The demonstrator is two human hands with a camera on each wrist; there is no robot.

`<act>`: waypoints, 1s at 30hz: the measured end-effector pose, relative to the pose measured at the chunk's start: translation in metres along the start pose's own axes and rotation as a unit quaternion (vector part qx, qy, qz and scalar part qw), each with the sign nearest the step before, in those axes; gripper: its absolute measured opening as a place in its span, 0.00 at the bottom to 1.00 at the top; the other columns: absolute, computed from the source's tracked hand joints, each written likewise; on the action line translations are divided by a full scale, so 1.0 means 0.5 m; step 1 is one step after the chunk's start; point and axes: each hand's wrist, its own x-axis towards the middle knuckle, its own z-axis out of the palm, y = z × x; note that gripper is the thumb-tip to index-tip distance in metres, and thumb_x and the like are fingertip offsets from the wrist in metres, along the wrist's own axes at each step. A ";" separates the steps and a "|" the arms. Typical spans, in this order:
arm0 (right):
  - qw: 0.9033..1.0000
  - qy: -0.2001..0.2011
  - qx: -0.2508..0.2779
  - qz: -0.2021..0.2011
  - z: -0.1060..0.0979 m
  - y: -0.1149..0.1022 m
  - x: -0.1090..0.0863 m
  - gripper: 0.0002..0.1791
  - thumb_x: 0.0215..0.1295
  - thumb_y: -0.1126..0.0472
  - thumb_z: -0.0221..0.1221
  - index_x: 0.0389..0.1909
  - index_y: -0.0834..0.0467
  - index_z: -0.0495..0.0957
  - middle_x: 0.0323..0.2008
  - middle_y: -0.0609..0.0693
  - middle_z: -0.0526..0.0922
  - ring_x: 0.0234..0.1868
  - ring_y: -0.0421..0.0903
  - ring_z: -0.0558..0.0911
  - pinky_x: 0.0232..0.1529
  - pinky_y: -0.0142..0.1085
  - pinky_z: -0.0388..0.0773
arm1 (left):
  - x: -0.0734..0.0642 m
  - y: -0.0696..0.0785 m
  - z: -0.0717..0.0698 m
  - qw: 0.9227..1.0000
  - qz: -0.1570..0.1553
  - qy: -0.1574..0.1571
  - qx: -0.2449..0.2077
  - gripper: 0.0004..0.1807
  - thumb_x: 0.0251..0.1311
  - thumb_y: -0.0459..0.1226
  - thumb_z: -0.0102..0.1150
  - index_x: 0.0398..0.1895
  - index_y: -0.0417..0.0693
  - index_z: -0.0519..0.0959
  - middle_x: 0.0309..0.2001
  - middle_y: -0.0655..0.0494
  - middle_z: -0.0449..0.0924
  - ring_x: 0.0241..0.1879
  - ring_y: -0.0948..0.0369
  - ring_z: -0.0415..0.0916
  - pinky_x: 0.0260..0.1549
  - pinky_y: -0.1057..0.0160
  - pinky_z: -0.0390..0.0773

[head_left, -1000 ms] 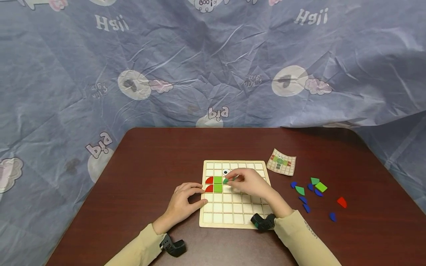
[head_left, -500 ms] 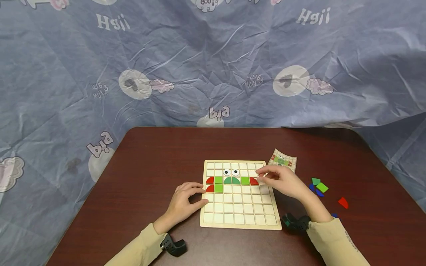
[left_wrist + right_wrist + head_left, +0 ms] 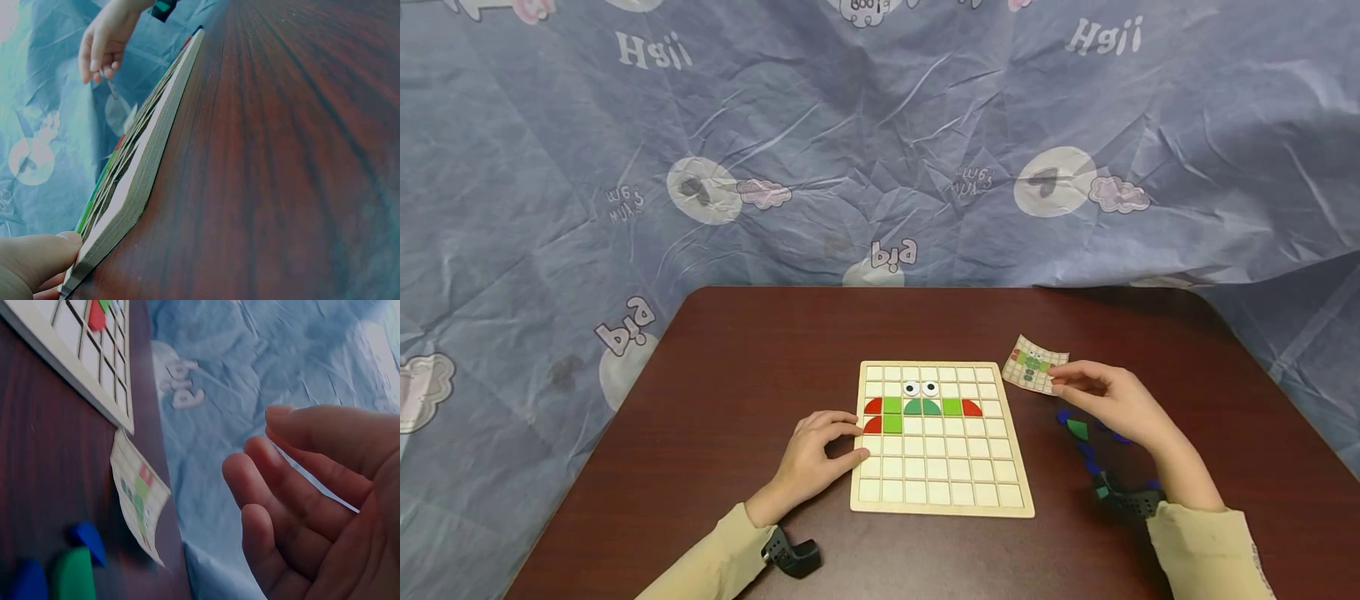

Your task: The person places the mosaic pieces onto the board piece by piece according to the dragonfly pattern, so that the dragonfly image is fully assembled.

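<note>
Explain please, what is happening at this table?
A person's left hand touches the left edge of a square, pale wooden grid board. The right hand hangs near a curled, pale card printed with a coloured pattern, holding nothing that I can see. On the board lie red quarter-circles, light green squares, dark green quarter-circles and two round white eyes. Loose blue and green pieces lie to its right.

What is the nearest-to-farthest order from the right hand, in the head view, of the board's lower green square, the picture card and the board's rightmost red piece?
1. Picture card: by the right hand, at its fingertips.
2. Rightmost red piece: toward the right side of the board.
3. Lower green square: toward the board's left side.
</note>
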 end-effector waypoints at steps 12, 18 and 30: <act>0.999 0.021 0.001 0.033 -0.049 0.070 -0.022 0.18 0.62 0.55 0.61 0.51 0.58 0.78 0.42 0.53 0.83 0.37 0.27 0.78 0.33 0.28 0.75 | 0.000 -0.001 0.002 1.000 -0.002 0.000 0.000 0.15 0.48 0.45 0.70 0.38 0.51 0.84 0.46 0.56 0.79 0.50 0.60 0.72 0.50 0.50 0.66; 0.999 0.010 0.006 0.049 -0.060 0.102 -0.032 0.22 0.60 0.56 0.64 0.52 0.63 0.77 0.46 0.58 0.81 0.39 0.26 0.77 0.33 0.27 0.76 | -0.001 -0.002 0.002 1.000 0.000 0.000 -0.003 0.14 0.49 0.45 0.70 0.39 0.51 0.84 0.46 0.56 0.79 0.50 0.59 0.72 0.50 0.49 0.66; 0.994 -0.028 -0.029 0.106 -0.059 0.145 -0.040 0.26 0.60 0.51 0.63 0.55 0.62 0.76 0.52 0.64 0.76 0.48 0.57 0.77 0.35 0.37 0.76 | 0.000 0.001 0.000 1.000 0.000 0.002 -0.007 0.14 0.49 0.45 0.70 0.38 0.50 0.84 0.47 0.55 0.79 0.50 0.59 0.72 0.50 0.48 0.66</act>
